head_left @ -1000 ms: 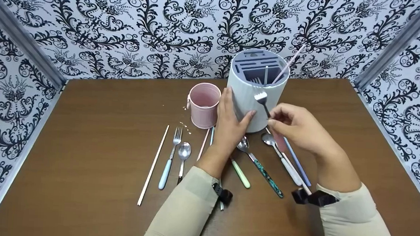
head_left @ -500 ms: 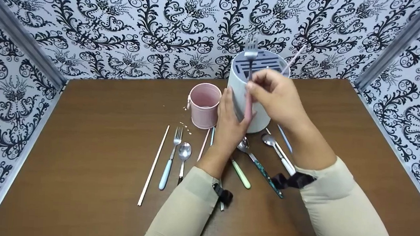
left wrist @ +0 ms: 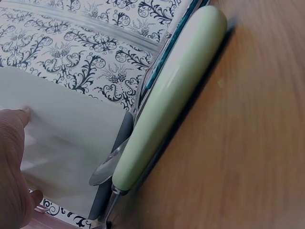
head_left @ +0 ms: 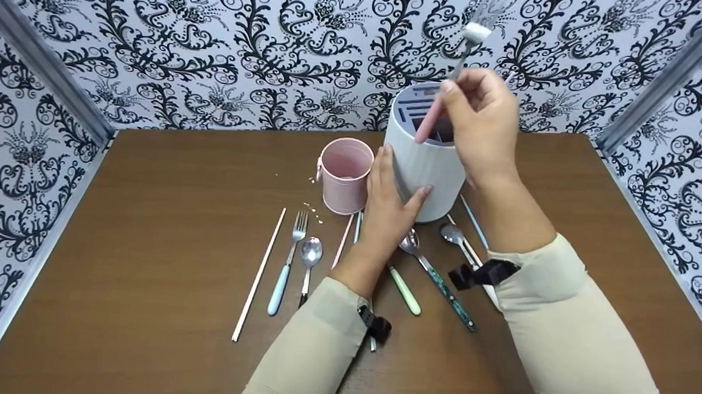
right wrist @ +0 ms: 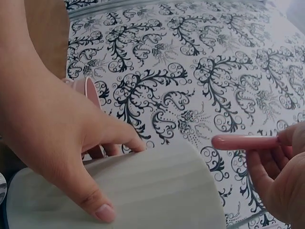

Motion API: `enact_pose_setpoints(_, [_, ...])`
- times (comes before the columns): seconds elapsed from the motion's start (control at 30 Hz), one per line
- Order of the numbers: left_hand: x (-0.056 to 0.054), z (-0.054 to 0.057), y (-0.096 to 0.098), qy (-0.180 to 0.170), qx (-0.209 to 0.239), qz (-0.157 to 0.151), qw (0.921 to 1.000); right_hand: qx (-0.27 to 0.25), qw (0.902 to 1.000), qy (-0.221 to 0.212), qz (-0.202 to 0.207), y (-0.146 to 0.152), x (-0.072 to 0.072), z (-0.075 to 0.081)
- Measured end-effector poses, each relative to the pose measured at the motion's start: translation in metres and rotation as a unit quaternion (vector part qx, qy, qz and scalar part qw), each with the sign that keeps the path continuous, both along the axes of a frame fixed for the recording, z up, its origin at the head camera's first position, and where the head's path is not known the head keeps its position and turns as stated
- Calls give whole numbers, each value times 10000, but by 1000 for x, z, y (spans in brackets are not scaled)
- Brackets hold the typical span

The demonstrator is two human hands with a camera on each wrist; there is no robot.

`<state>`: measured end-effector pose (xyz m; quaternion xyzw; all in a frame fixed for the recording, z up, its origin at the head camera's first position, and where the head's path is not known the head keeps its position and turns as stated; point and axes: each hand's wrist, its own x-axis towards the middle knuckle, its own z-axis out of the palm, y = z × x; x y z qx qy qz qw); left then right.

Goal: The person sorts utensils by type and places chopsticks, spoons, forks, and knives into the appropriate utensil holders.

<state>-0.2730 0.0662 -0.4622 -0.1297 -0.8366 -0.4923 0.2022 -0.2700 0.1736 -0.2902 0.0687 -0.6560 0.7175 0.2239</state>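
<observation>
My right hand pinches a fork by its pink handle above the utensil holder. The fork's tines point up and away, and the handle's end hangs over the holder's near rim. That holder is a white cylinder with a grey slotted top. My left hand rests on its left side, fingers along the wall and thumb across the front. In the right wrist view the pink handle sticks out from my fingers, apart from the holder. A green handle lies close to the left wrist camera.
A pink bucket stands left of the holder. On the brown table lie a light chopstick, a blue-handled fork, a spoon, a teal-patterned spoon and a white-handled spoon. Patterned walls enclose the back and sides.
My right hand has lifted the pink-handled fork from the holder's front right side up over its top, turning the tines upward. My left hand has stayed on the holder.
</observation>
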Motion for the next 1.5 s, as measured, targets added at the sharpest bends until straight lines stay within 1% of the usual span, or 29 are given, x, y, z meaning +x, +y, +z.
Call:
enact_pose_setpoints(0.1, [-1, 0, 1, 13, -1, -12, 10000, -183, 9993, 129, -287, 3, -6, 0])
enact_pose_setpoints(0.17, [-1, 0, 1, 5, -4, -8, 10000, -257, 9988, 231, -333, 4, -9, -2])
enact_pose_setpoints(0.27, [-1, 1, 1, -2, -9, -15, 10000, -168, 9987, 347, -339, 7, -14, -7])
enact_pose_setpoints(0.33, [-1, 1, 2, -2, -22, -17, 10000, -55, 9986, 342, -389, 8, -17, -11])
enact_pose_setpoints(0.4, [-1, 1, 2, 1, -38, -27, 10000, 55, 9986, 265, -450, 9, -20, -14])
enact_pose_setpoints(0.53, [1, 3, 1, 61, -66, -48, 9999, 239, 9981, -62, -567, 10, -26, -18])
enact_pose_setpoints(0.7, [2, 4, 1, 108, -81, -50, 9999, 312, 9968, -541, -493, 10, -31, -17])
enact_pose_setpoints(0.83, [2, 5, 1, 27, -81, -54, 9999, 259, 9961, -774, -349, 10, -32, -17])
enact_pose_setpoints(0.9, [1, 5, 1, 2, -83, -54, 10000, 292, 9955, -837, -326, 11, -33, -17])
enact_pose_setpoints(1.17, [1, 3, 0, 51, -84, -39, 9999, 396, 9954, -858, -174, 14, -35, -18])
enact_pose_setpoints(1.4, [0, 0, -1, 39, -76, -25, 10000, 598, 9929, -1008, -212, 12, -36, -20])
enact_pose_setpoints(1.5, [0, -1, -1, 50, -103, -15, 9999, 743, 9929, -917, -177, 12, -36, -21])
